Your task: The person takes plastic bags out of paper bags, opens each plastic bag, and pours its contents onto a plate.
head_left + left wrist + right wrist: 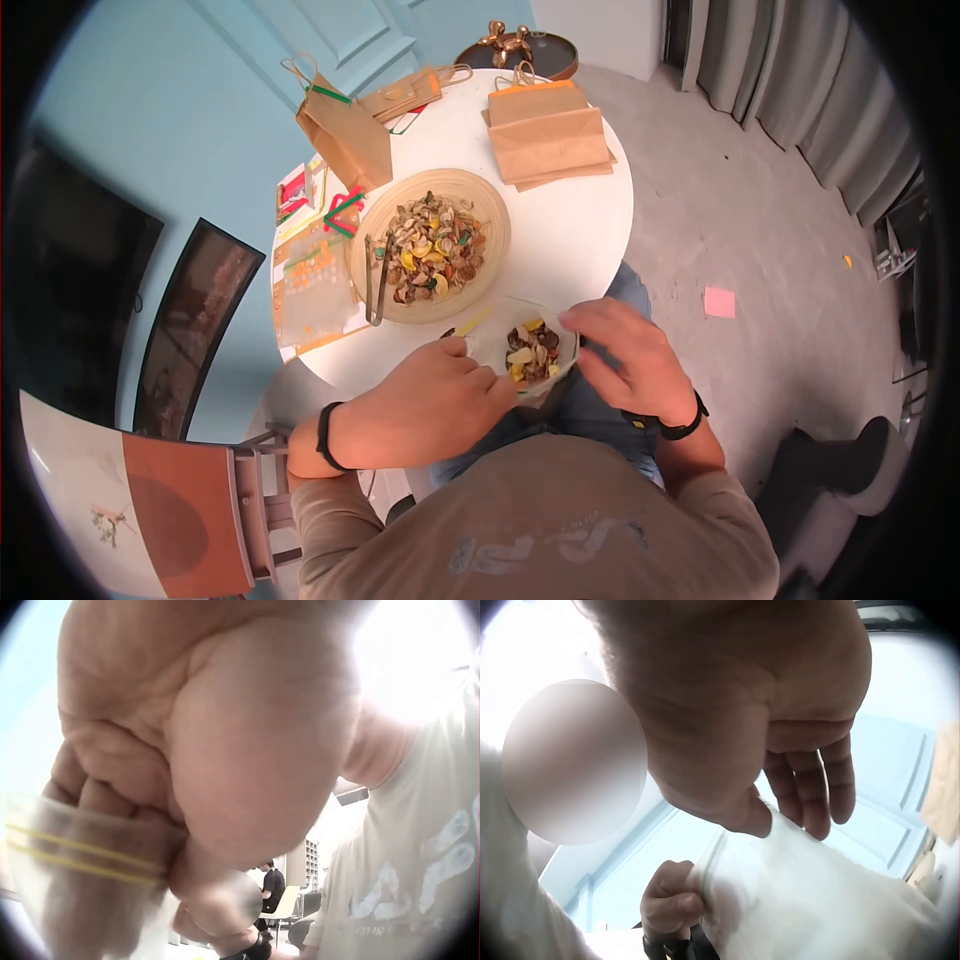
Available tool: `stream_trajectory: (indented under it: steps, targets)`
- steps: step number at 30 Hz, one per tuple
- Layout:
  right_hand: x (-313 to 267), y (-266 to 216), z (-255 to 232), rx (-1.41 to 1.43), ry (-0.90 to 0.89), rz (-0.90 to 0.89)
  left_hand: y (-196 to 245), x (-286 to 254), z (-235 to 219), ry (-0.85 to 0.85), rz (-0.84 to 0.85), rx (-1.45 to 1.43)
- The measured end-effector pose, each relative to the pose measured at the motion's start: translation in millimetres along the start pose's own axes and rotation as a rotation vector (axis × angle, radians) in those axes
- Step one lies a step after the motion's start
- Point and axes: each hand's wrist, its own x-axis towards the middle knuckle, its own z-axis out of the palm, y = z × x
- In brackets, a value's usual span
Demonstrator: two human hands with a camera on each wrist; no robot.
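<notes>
A clear zip bag point(562, 368) with dried slices and leaves inside is held over my lap at the table's front edge. My left hand point(425, 400) grips its left rim with curled fingers; yellow zip lines cross the bag point(90, 859) in front of the fingers in the left wrist view. On the other side my right hand point(635, 362) pinches the rim between thumb and fingers; the bag point(780, 892) rises to a corner at that thumb. Behind it, a round woven tray point(492, 200) bears a heap of dried pieces, with metal tongs point(376, 285) on its left side.
Brown paper bags stand at the back left point(345, 135) and lie at the back right point(548, 140) of the white table point(560, 235). Clear packets point(315, 290) and red-and-green pieces point(343, 213) lie left of the tray. A pink note point(719, 302) is on the floor.
</notes>
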Motion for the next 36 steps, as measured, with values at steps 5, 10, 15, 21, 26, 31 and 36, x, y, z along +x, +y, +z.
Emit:
stream_trajectory:
  steps: [5, 10, 15, 21, 26, 31, 36]
  targets:
    - [-52.5, 42.6, 27.9, 0.716, 0.221, 0.477, 1.9, 17.0, -1.2, 0.257, -0.004, 0.141]
    - [-110.3, 90.4, 44.1, 0.954, -0.364, 1.046, 10.6, 24.3, -6.7, 0.508, 0.055, 0.065]
    - [-118.1, 48.1, 69.1, 1.5, -0.007, 0.926, 14.7, 14.1, 9.4, 0.523, 0.065, 0.043]
    - [-101.3, 78.9, 67.5, 1.774, 0.386, 0.887, -11.6, -32.9, 30.2, 0.625, -0.195, -0.177]
    - [-24.3, 127.1, -9.8, 1.249, 0.469, 0.884, -66.3, -71.6, 92.3, 0.779, -0.841, 0.142]
    - [125.6, 111.7, -33.4, 0.531, 0.163, 0.678, -102.7, -87.1, 127.2, 0.677, -1.179, 0.112]
    - [251.4, 38.7, 17.5, 0.0, -0.331, 0.455, -115.5, -91.6, 152.5, 0.617, -1.268, 0.09]
